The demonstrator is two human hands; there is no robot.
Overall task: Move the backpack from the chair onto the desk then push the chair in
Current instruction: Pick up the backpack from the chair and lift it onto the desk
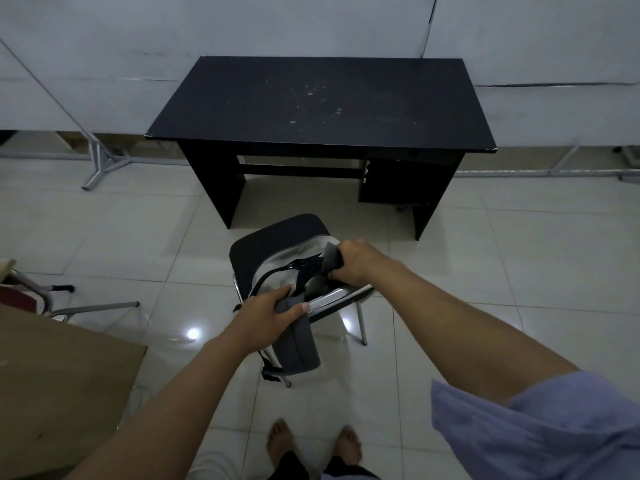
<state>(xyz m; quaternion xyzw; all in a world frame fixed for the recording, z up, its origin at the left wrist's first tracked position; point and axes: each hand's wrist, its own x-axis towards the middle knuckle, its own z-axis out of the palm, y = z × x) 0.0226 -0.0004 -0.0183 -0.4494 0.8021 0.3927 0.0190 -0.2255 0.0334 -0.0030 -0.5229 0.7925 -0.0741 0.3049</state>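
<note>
A grey backpack (284,271) with dark trim and a dark strap lies on the black-seated chair (263,240), which stands in front of the black desk (318,102). Part of the pack hangs down over the chair's back rail toward me. My left hand (266,308) grips the pack's near edge at the strap. My right hand (356,263) is closed on the dark top part of the pack at its right side. The desk top is bare, with pale scuffs in the middle.
A brown cardboard surface (59,375) juts in at the lower left, with a second chair's metal legs (93,308) beside it. A metal stand (104,164) is left of the desk. White panels (242,26) line the wall behind. My bare feet (313,441) are on the glossy tile floor.
</note>
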